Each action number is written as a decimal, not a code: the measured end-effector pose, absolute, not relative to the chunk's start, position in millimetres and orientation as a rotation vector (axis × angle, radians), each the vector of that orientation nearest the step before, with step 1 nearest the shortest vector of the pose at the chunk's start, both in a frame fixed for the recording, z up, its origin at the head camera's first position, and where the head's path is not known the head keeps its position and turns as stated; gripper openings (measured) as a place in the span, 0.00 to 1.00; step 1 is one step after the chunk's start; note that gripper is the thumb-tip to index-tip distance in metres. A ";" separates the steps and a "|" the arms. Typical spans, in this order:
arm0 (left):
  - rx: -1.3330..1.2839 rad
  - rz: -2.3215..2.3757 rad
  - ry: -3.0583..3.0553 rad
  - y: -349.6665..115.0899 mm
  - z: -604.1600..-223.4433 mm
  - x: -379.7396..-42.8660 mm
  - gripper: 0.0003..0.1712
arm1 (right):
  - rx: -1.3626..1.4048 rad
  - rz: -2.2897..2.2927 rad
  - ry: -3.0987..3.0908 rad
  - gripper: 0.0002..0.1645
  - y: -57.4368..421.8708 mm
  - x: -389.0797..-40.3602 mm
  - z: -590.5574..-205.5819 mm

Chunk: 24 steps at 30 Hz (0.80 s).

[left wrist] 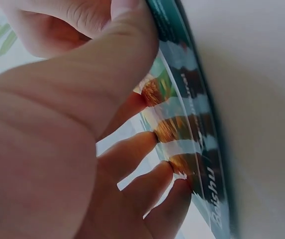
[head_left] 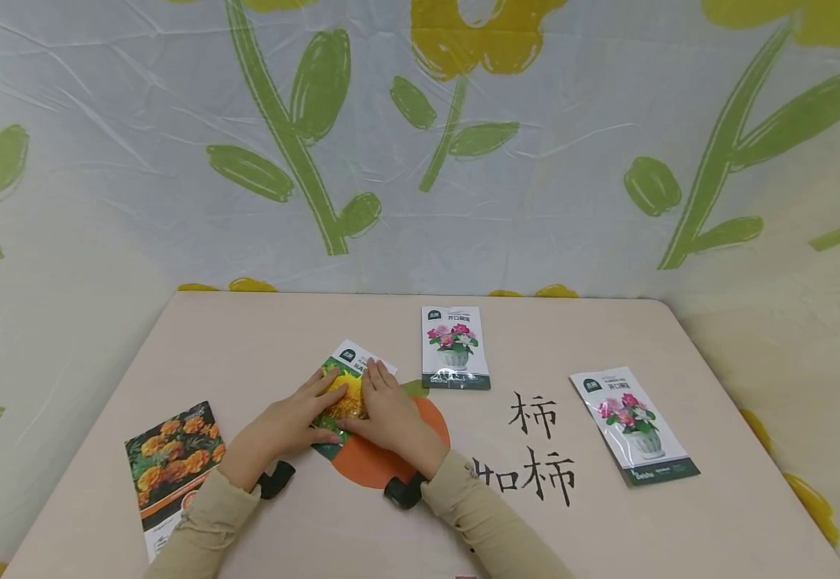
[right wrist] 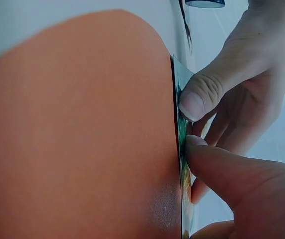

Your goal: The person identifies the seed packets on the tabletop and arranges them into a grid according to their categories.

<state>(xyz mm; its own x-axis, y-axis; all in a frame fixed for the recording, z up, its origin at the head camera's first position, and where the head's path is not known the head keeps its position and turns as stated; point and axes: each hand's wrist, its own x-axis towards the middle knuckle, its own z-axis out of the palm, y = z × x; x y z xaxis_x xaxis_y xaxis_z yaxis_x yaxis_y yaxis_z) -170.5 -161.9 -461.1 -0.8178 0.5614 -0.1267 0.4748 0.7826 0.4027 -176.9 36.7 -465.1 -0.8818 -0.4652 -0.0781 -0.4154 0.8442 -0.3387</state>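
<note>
Both hands lie flat, side by side, on a seed packet (head_left: 347, 392) in the middle of the table (head_left: 716, 498). The left hand (head_left: 297, 418) and right hand (head_left: 391, 410) press down with straight fingers, likely keeping it from sliding.

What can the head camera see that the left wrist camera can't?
Only the head view shows the whole table, two pink-flower seed packets, the marigold packet and the right hand. Only the left wrist view shows fingertips pressed on glossy film and the lettering along the packet's edge. Both show the left hand on the sunflower packet.
</note>
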 end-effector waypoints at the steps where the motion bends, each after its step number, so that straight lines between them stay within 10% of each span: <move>1: 0.806 0.520 2.738 -161.4 -460.2 -170.0 0.47 | -0.689 -0.474 2.866 0.55 36.7 -176.9 -465.3; 24: 0.826 0.408 2.842 -152.3 -459.9 -163.7 0.45 | -0.728 -0.549 2.858 0.53 41.5 -181.2 -466.5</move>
